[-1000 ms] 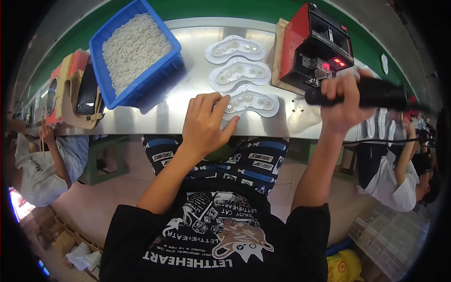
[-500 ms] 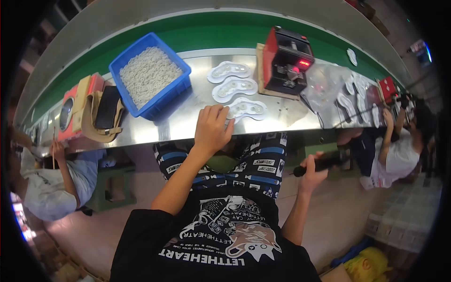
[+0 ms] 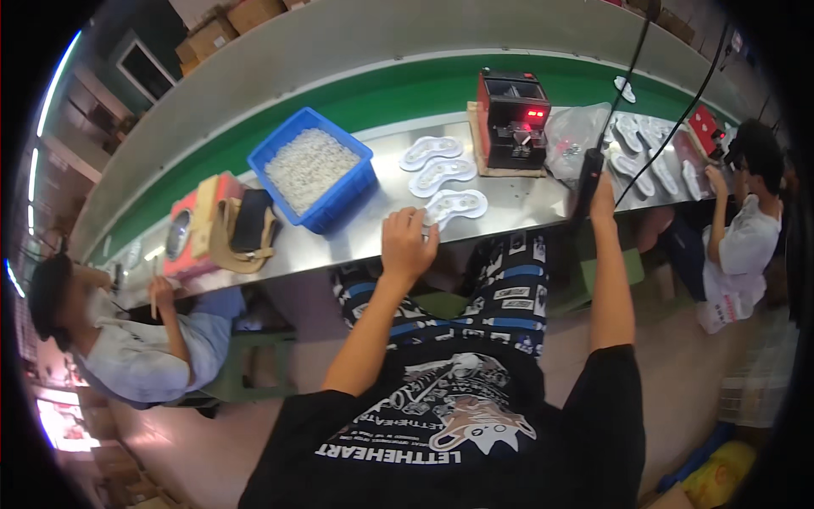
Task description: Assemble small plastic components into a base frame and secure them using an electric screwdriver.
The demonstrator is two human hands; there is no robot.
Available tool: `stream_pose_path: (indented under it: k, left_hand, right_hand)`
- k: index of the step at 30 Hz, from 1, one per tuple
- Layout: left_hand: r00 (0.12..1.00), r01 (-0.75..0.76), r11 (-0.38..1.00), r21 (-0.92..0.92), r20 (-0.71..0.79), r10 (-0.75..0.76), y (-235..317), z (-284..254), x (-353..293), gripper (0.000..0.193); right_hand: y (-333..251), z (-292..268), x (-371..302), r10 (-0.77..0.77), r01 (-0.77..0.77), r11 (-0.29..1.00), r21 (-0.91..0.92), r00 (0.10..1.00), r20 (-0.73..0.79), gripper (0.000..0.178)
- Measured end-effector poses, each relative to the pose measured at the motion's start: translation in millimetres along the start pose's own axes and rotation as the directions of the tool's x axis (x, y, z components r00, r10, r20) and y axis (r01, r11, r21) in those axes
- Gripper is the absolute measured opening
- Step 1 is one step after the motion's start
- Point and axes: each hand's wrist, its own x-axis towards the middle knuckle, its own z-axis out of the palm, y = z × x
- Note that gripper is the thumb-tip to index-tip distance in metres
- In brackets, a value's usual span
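My left hand (image 3: 409, 243) rests at the near edge of the metal worktop, index finger and thumb on either side of the left end of the nearest white wavy plastic piece (image 3: 458, 204). Beyond it lie two similar pieces, a middle one (image 3: 443, 174) and a far one (image 3: 432, 151), with small round parts on them. My right hand (image 3: 601, 200) is wrapped round a black electric screwdriver (image 3: 588, 182), held upright at the front edge, with a cord running up from it. Its lower tip is hard to make out. A red and black screw feeder (image 3: 515, 127) with a lit red display stands behind the pieces.
A blue bin (image 3: 360, 188) full of small pale rings stands left of the pieces. A clear plastic bag (image 3: 575, 140) lies right of the feeder. Further left are a red box (image 3: 188, 242) and a tan strap (image 3: 227, 237). Co-workers sit on both sides, a left person (image 3: 144, 348) and a right one (image 3: 738, 242).
My right hand has raised the electric screwdriver from beside my lap to the worktop's front edge, turning it upright. My left hand stays at the nearest white piece. The whole view has shifted.
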Motion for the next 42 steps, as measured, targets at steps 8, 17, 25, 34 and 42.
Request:
stream_pose_path:
  k: [8,17,25,34,42]
  left_hand:
    - [0.999,-0.010,0.995,0.100,-0.051,0.015,3,0,-15,0.034]
    - [0.999,-0.010,0.990,0.138,-0.050,0.017,0,5,-10,0.036]
    - [1.000,0.001,0.989,0.147,-0.020,0.002,4,5,-12,0.035]
    - [1.000,0.002,0.986,0.164,-0.016,0.001,6,8,-10,0.035]
    - [1.000,0.022,0.986,0.163,-0.013,-0.020,7,11,-9,0.035]
  right_hand:
    - [-2,21,0,-0.039,0.022,0.997,0.078,0.974,0.223,0.037]
    - [-100,-131,-119,0.310,-0.086,0.840,0.536,0.886,-0.343,0.015]
    - [-174,-147,-270,0.048,0.076,0.854,0.515,0.973,-0.224,0.031]
    - [-189,-92,-166,0.096,0.059,0.656,0.753,0.982,-0.160,0.032]
    - [-187,-60,-128,0.116,-0.013,0.656,0.755,0.990,-0.083,0.031]
